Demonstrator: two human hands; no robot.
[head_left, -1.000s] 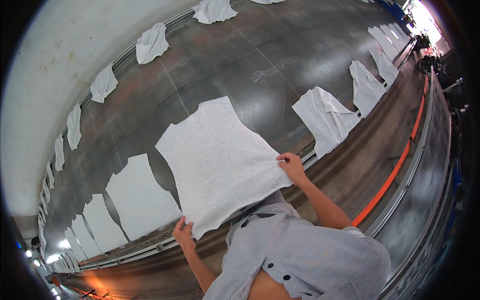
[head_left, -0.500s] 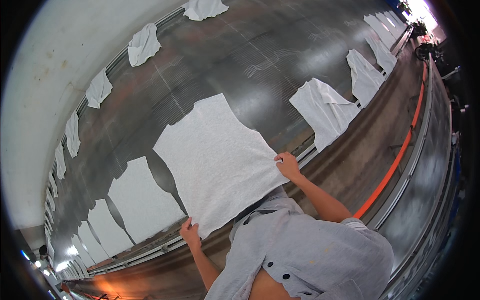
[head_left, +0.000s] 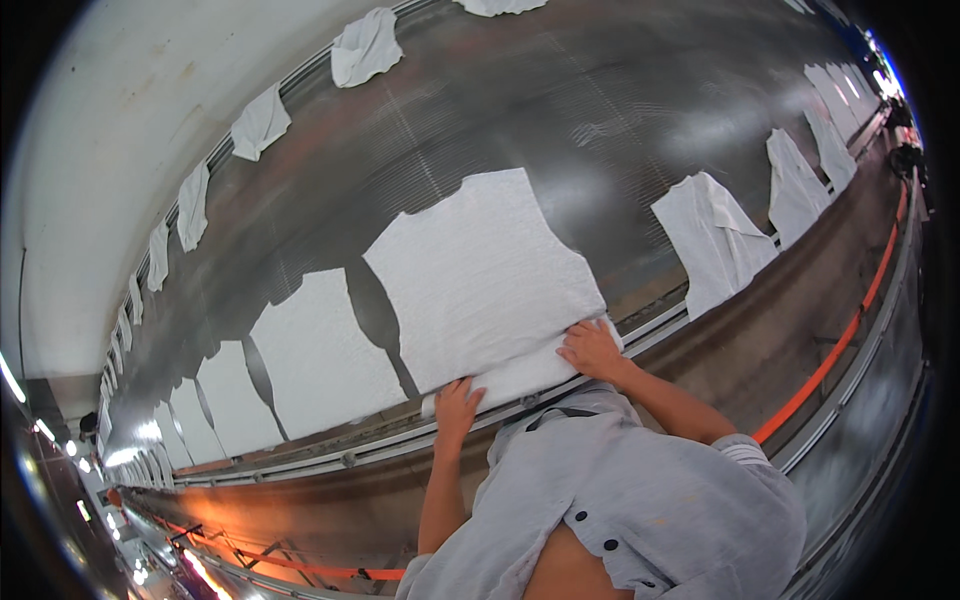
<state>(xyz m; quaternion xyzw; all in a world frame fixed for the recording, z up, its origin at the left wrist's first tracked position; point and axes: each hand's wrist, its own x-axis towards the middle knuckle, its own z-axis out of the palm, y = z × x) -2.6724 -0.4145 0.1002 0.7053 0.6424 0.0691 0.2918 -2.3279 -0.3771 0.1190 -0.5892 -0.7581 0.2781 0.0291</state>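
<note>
A light grey cut shirt panel (head_left: 490, 270) lies spread on the dark table (head_left: 480, 110) in front of me, its lower edge hanging or folding over the near rail. My left hand (head_left: 458, 405) rests at its lower left corner with fingers stretched out over the cloth. On the lower right side, my right hand (head_left: 592, 348) lies on the panel with its fingers spread flat. Both palms press near the table's edge, and the cloth is creased between them.
More flat panels (head_left: 325, 355) lie in a row to the left. Crumpled white pieces (head_left: 715, 240) sit along the near edge to the right, and others (head_left: 262, 122) along the far rail. An orange pipe (head_left: 830, 355) runs beside the walkway at right.
The panel has gone from being held by its lower corners to lying on the table. Both hands have moved inward onto it and opened flat. The view has shifted left.
</note>
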